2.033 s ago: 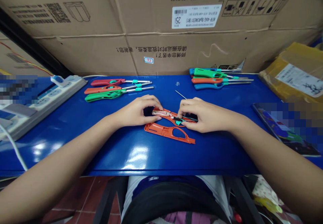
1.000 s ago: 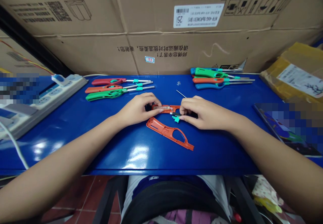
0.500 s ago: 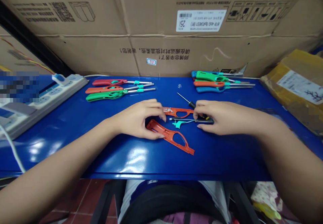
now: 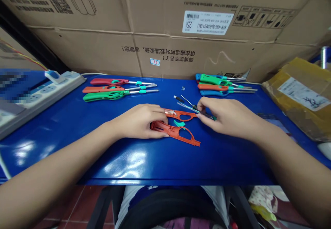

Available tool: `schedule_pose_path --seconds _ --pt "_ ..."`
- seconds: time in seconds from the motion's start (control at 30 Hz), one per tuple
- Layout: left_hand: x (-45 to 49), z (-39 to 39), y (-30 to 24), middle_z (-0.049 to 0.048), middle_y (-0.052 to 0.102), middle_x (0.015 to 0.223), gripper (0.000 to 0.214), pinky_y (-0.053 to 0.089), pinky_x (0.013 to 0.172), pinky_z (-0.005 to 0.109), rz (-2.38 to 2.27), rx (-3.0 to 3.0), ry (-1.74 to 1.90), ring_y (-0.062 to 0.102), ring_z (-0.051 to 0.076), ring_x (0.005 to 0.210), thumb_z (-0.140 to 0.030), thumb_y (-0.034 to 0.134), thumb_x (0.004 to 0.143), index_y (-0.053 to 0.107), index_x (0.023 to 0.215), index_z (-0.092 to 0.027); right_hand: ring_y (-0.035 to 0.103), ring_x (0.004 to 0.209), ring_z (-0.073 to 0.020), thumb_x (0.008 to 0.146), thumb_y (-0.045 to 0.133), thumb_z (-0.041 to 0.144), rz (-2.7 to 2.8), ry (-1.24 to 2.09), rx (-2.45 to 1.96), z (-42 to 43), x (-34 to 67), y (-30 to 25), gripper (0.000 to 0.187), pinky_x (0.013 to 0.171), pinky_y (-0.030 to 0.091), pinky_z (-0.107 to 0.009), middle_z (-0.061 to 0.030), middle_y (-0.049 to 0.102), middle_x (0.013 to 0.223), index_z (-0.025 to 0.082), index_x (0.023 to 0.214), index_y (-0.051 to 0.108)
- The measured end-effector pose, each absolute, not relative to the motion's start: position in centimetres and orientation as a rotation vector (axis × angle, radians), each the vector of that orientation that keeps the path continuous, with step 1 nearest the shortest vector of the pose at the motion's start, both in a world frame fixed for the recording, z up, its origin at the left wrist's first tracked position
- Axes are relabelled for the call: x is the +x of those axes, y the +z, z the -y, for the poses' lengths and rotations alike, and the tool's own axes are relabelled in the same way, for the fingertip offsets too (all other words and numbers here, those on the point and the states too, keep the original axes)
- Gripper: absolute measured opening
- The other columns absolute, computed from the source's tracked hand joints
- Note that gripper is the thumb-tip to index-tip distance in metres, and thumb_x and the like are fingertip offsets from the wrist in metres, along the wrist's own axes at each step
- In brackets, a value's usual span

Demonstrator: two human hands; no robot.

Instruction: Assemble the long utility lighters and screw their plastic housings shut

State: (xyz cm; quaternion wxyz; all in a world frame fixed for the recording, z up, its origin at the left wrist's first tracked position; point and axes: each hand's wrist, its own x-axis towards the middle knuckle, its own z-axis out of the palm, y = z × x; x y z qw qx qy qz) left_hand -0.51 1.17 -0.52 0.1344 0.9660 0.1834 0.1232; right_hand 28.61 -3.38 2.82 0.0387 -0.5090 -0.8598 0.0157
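My left hand [image 4: 141, 122] is closed around the rear end of an orange lighter shell half [image 4: 178, 132], its hollow side up. Just beyond it lies the other orange shell half [image 4: 184, 117], with a clear part in its handle; the left fingertips cover its left end. My right hand [image 4: 219, 115] pinches a thin metal lighter tube [image 4: 187, 107] near the second half's right tip. The tube's right end is hidden by the fingers. A green trigger [image 4: 179, 123] lies between the halves. Past the right hand are a thin screwdriver [image 4: 188, 101] and a small black part [image 4: 178, 99].
Assembled lighters lie in two groups: a left group [image 4: 106, 95] and a right group [image 4: 214, 87]. A power strip [image 4: 59, 82] is on the left. A taped box [image 4: 297, 94] and a dark flat object [image 4: 276, 124] are on the right. Large cardboard [image 4: 160, 43] stands behind.
The nearer shell half has swung up closer to the other one. The metal tube has tilted and moved away from me with my right hand. The small black part now shows beside the screwdriver.
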Motion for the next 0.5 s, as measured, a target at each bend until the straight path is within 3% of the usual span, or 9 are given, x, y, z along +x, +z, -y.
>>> schedule_pose_path --seconds 0.33,0.5 --pt "-0.7 -1.3 -0.5 0.0041 0.069 0.086 0.031 0.040 0.067 0.029 -0.647 2.918 0.323 0.062 0.019 0.077 -0.048 0.066 0.093 0.070 0.091 -0.017 0.054 0.068 -0.0120 0.091 0.059 0.026 2.674 0.499 -1.099 4.4 28.9 0.9 0.004 0.065 0.038 -0.025 0.0032 0.063 0.080 0.023 0.089 0.056" --pt "-0.7 -1.2 -0.6 0.0040 0.073 0.094 0.022 0.044 0.073 0.027 -0.551 2.830 0.307 0.066 0.018 0.082 -0.040 0.068 0.092 0.069 0.098 -0.018 0.054 0.067 -0.0116 0.091 0.058 0.025 2.676 0.472 -1.084 4.4 28.6 -0.2 0.003 0.063 0.035 -0.026 0.0031 0.064 0.080 0.023 0.090 0.059"
